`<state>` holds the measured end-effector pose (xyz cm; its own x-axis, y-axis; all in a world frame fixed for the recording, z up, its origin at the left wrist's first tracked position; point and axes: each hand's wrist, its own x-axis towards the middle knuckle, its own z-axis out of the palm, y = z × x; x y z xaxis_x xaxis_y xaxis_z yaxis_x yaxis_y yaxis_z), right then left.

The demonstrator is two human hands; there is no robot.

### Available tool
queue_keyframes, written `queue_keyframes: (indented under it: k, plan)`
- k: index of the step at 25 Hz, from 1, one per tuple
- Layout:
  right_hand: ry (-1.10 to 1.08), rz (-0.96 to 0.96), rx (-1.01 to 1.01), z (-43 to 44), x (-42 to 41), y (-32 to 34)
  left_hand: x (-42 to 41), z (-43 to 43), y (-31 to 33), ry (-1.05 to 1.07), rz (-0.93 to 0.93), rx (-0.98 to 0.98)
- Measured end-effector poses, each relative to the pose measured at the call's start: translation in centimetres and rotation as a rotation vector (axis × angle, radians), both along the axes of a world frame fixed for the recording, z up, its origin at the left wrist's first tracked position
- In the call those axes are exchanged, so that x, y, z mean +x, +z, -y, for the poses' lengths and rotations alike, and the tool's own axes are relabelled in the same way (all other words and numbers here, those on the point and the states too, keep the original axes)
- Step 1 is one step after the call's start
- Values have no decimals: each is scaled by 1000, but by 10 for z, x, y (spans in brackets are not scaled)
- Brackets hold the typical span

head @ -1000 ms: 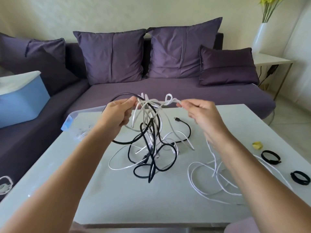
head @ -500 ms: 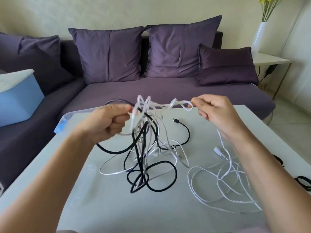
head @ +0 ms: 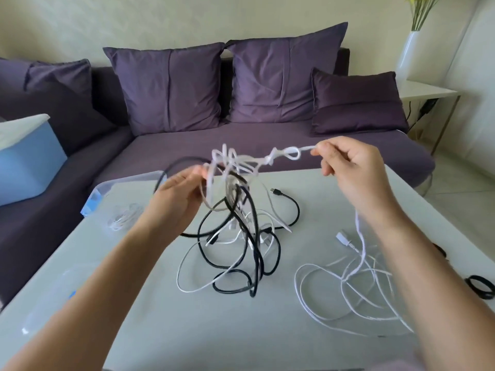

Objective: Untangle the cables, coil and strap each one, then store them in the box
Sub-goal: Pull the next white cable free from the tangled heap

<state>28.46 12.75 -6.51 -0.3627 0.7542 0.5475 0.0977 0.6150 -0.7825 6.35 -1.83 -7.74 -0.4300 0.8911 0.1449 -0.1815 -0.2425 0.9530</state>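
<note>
A tangle of black and white cables [head: 235, 236] hangs from my hands down onto the pale table [head: 187, 330]. My left hand [head: 176, 194] holds the top of the tangle, fingers blurred around white strands. My right hand [head: 348, 167] pinches a white cable [head: 289, 153] that carries a small knot and loop, stretched level between the hands. More of the white cable lies in loose loops [head: 348, 290] under my right forearm, with its plug [head: 344, 238] beside them. A clear plastic box [head: 128, 188] sits at the table's far left.
Black strap rings [head: 479, 286] lie at the table's right edge. A coiled white cable [head: 123, 216] shows inside the clear box. A purple sofa [head: 267, 145] with cushions stands behind, a blue bin [head: 24, 167] on its left part. A white side table [head: 426, 89] bears a vase.
My right hand has pulled the white cable further right and up, stretching the knotted loop out. My left hand's fingers have shifted on the tangle. The view has swung slightly left.
</note>
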Motion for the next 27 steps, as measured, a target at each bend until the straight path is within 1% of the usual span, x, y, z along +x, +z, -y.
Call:
queue_keyframes:
  k: [1,3,4,5,6,7,9,11,12,15,19,20,21,24,25,27]
  plan:
    - [44,124,-96,-7,7,-4,1,3,-5,-74,-98,-163]
    - [224,466,-369,-11,18,-16,6,13,-11,-263,-183,-494]
    - [316,632,-478,-9,18,-24,8,17,-10,-336,-226,-597]
    - [370,749,-522,-4,15,-31,9,19,-11,-379,-277,-658]
    - [386,814,-506,1,9,-36,14,21,-7,-402,-314,-691]
    - [374,840,-470,7,2,-37,16,22,-4,-397,-353,-710]
    - [278,816,-386,15,-13,-41,24,23,3,-338,-440,-721]
    - [211,755,-362,24,-25,-46,31,26,7,-293,-508,-699]
    - [205,761,-367,28,-30,-48,34,26,8,-284,-527,-670]
    - [268,808,-396,38,-41,-49,38,25,6,-213,-515,-591]
    - [395,889,-422,49,-45,-55,37,26,6,-138,-502,-547]
    - [431,849,-497,50,-45,-56,35,26,7,-136,-501,-550]
    - [459,743,-622,50,-45,-57,32,28,10,-136,-509,-555]
    - [479,312,-1047,40,-42,-56,21,32,15,-112,-599,-543]
    - [491,173,-1140,37,-41,-54,16,33,13,-88,-662,-555]
    - [558,-146,-1227,28,-37,-43,9,33,8,-87,-780,-609]
